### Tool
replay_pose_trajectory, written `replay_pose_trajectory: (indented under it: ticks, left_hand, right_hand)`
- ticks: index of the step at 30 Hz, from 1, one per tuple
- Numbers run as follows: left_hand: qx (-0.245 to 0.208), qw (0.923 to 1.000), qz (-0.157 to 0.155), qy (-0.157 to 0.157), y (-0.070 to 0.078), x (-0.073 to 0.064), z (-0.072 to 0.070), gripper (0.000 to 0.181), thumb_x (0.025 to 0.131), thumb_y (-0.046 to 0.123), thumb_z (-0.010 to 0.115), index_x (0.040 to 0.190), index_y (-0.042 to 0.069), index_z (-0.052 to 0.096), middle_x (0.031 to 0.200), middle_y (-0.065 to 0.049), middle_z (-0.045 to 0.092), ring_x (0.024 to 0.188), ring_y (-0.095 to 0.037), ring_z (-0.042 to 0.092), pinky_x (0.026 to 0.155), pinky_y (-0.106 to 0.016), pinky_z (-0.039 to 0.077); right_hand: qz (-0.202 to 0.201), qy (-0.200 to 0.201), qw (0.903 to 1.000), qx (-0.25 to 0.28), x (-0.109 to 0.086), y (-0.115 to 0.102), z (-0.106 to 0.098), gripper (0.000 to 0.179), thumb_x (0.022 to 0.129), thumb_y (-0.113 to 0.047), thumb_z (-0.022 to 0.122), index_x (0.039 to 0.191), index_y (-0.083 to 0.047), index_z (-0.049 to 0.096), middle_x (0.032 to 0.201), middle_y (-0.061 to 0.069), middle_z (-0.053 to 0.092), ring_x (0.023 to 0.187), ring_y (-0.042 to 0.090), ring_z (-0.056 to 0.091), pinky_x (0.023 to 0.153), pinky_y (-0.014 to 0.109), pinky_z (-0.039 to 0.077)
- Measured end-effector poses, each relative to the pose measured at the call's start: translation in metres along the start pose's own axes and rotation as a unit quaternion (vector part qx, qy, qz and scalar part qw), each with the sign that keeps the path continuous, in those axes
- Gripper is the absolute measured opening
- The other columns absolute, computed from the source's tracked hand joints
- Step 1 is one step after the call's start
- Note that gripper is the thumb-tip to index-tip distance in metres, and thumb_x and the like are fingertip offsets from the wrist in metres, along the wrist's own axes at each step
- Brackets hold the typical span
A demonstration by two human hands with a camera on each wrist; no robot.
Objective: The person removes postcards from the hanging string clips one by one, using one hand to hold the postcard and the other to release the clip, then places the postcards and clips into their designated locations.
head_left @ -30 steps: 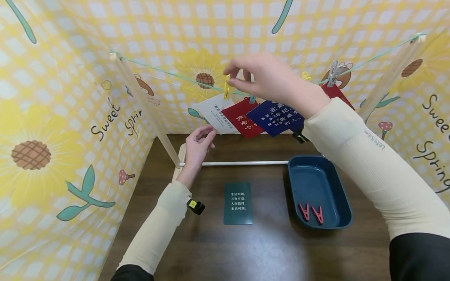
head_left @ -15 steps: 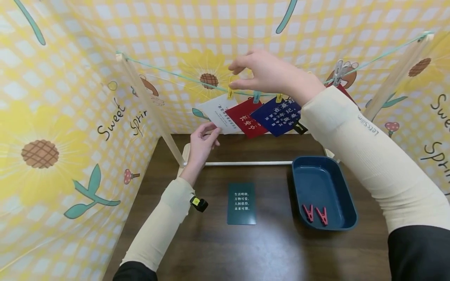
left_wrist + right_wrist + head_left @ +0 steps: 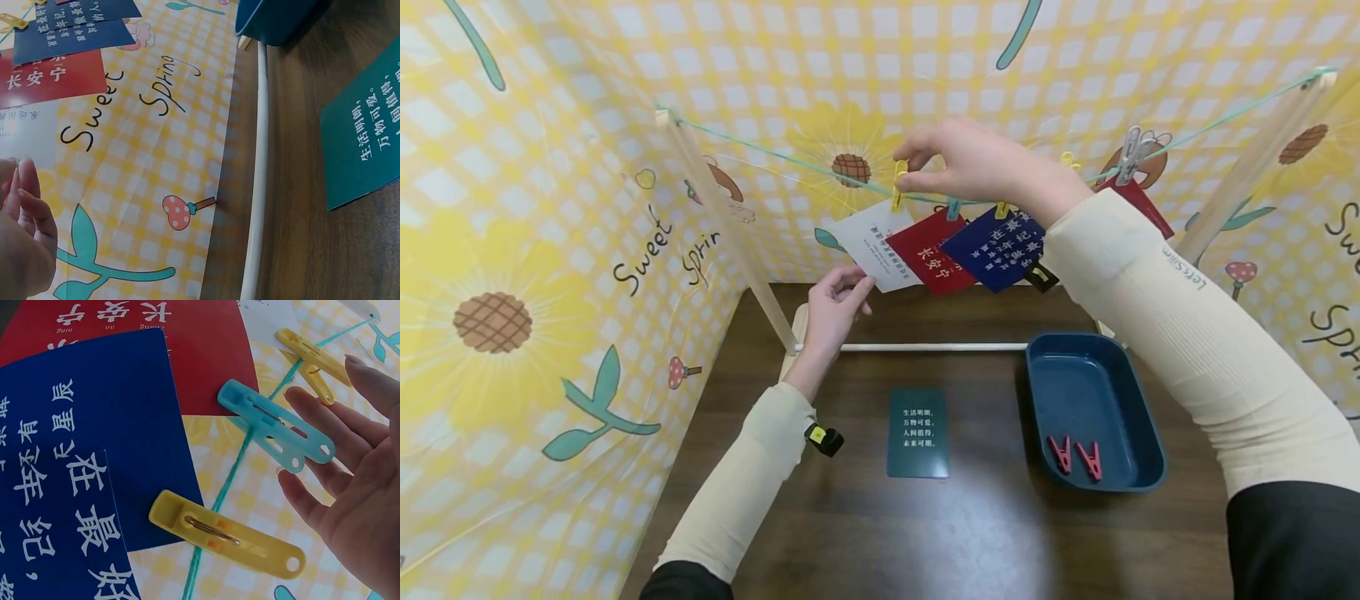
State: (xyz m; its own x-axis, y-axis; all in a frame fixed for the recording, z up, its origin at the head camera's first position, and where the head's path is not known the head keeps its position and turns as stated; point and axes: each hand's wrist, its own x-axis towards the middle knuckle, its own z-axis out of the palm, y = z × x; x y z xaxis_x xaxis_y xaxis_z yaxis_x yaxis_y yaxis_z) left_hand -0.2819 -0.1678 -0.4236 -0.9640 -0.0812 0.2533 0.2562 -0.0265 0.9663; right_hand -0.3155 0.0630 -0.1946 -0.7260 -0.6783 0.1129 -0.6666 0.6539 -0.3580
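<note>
In the head view my left hand (image 3: 835, 312) pinches the lower left corner of a white card (image 3: 880, 246). The card hangs tilted from a green cord (image 3: 760, 150) by a yellow clothespin (image 3: 898, 187). Above it my right hand (image 3: 966, 162) has its thumb and fingers at the clothespin's handle ends, gripping it. The right wrist view has this yellow clothespin (image 3: 312, 356) between the thumb and fingers, with a blue clothespin (image 3: 275, 425) close by the fingers. To the right hang a red card (image 3: 932, 250) and dark blue cards (image 3: 996, 250).
Wooden posts (image 3: 726, 233) hold the cord, with a white rod (image 3: 932, 347) low between them. A green card (image 3: 917, 433) lies on the dark table. The blue tray (image 3: 1093, 483) at right holds two red clothespins (image 3: 1075, 458). Another red card (image 3: 1138, 204) hangs farther right.
The right hand's thumb and fingers, spread off the yellow clothespin half a second ago, have closed on it again. The left hand stays at the white card's corner.
</note>
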Motion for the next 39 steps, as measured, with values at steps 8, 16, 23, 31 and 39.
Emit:
replay_pose_trajectory:
  ticks: [8, 16, 23, 31, 39]
  left_hand:
    - [-0.007, 0.9996, 0.027, 0.008, 0.0009, -0.0021, 0.0006, 0.018, 0.095, 0.003, 0.075, 0.107, -0.01, 0.069, 0.086, 0.006, 0.072, 0.054, -0.008, 0.056, 0.052, -0.018, 0.045]
    - [0.006, 0.9995, 0.031, 0.0, 0.0008, -0.005, 0.0, 0.02, 0.096, 0.007, 0.076, 0.104, -0.011, 0.07, 0.084, -0.004, 0.071, 0.053, -0.009, 0.054, 0.053, -0.02, 0.045]
    - [-0.003, 0.9994, 0.033, -0.005, 0.0005, -0.0055, 0.0007, 0.021, 0.095, 0.009, 0.078, 0.102, -0.01, 0.07, 0.084, -0.007, 0.071, 0.054, -0.009, 0.055, 0.053, -0.02, 0.046]
    - [-0.005, 0.9989, 0.046, -0.003, -0.002, -0.0036, 0.0014, 0.019, 0.095, 0.003, 0.075, 0.102, -0.015, 0.07, 0.083, 0.007, 0.071, 0.053, -0.007, 0.055, 0.053, -0.02, 0.047]
    - [-0.003, 0.9978, 0.059, 0.028, -0.0027, -0.0027, -0.0008, 0.018, 0.092, -0.001, 0.078, 0.1, -0.015, 0.073, 0.083, 0.009, 0.072, 0.051, -0.007, 0.054, 0.051, -0.02, 0.045]
  right_hand:
    - [0.015, 0.015, 0.9992, 0.033, 0.0003, -0.0015, -0.0012, 0.048, 0.107, -0.036, 0.06, 0.143, -0.005, 0.061, 0.136, 0.014, 0.067, 0.129, 0.03, 0.059, 0.111, 0.048, 0.046]
    - [0.014, 0.026, 0.9983, 0.051, -0.0017, 0.0019, -0.0001, 0.043, 0.104, -0.033, 0.065, 0.138, -0.007, 0.065, 0.129, 0.012, 0.071, 0.123, 0.026, 0.062, 0.108, 0.047, 0.047]
    - [0.013, 0.043, 0.9976, 0.054, -0.0007, 0.0045, 0.003, 0.038, 0.103, -0.03, 0.067, 0.133, -0.006, 0.067, 0.126, 0.011, 0.072, 0.122, 0.026, 0.062, 0.106, 0.046, 0.048]
    - [0.004, 0.039, 0.9979, 0.052, 0.0011, 0.0067, 0.0053, 0.034, 0.104, -0.027, 0.067, 0.128, -0.003, 0.066, 0.123, 0.011, 0.072, 0.119, 0.025, 0.063, 0.108, 0.045, 0.046]
    - [-0.004, 0.054, 0.9975, 0.045, 0.0005, 0.0066, 0.0078, 0.026, 0.104, -0.023, 0.067, 0.122, -0.003, 0.068, 0.122, 0.012, 0.073, 0.118, 0.025, 0.065, 0.107, 0.045, 0.048]
